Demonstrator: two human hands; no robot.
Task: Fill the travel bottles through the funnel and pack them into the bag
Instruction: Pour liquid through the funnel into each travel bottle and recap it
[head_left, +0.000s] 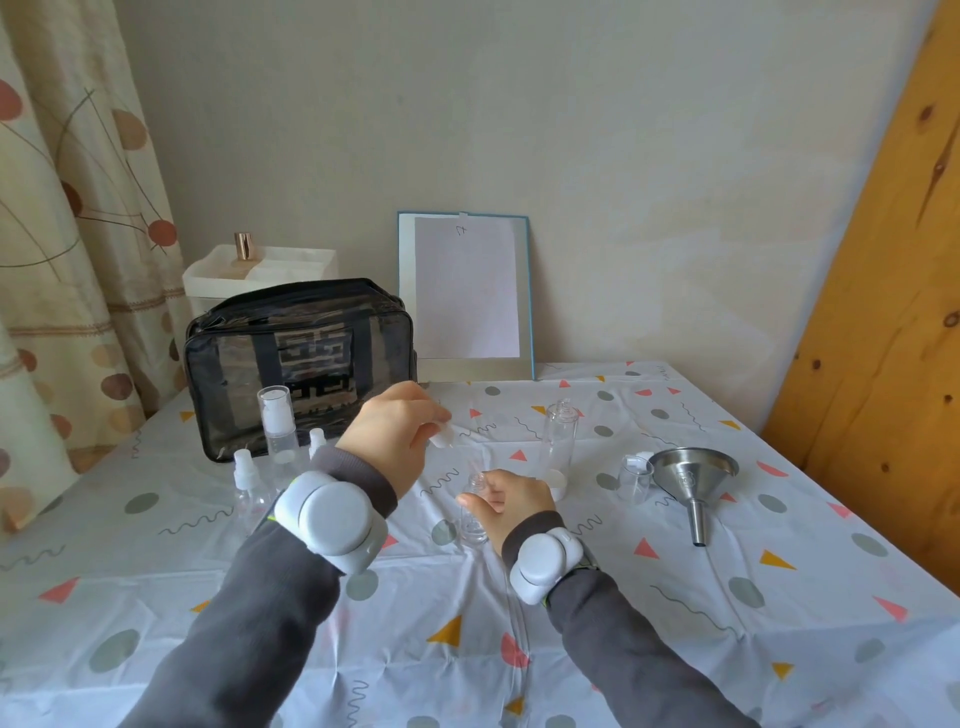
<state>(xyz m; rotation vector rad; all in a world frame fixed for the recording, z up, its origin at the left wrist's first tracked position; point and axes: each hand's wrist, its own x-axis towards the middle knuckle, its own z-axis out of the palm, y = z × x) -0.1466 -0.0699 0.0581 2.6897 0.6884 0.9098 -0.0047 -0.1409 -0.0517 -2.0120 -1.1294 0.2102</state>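
Clear plastic, the small bottle (475, 519) stands on the tabletop (675, 649), held by the right hand (519, 501) with fingers (467, 500) curled round it. The left hand (395, 431) pinches a white cap (441, 440) just above its neck. The steel funnel (693, 480) lies on the tabletop to the right, and the black bag (301, 364) stands behind.

On the table, from the left side to the right

The bag (301, 364) stands at the back left of the table (597, 639), with a box (260, 273) behind it and a board (467, 291) leaning on the wall to its right. A pump bottle (275, 421) and two spray bottles (247, 480) stand just before the bag. In the middle the right hand (514, 501) holds a small bottle (475, 514) on the table, and the left hand (392, 431) holds a spray head (441, 439) above it. Further right stand a tall bottle (560, 441) and a loose cap (635, 475), then the funnel (693, 480) lies on its side.
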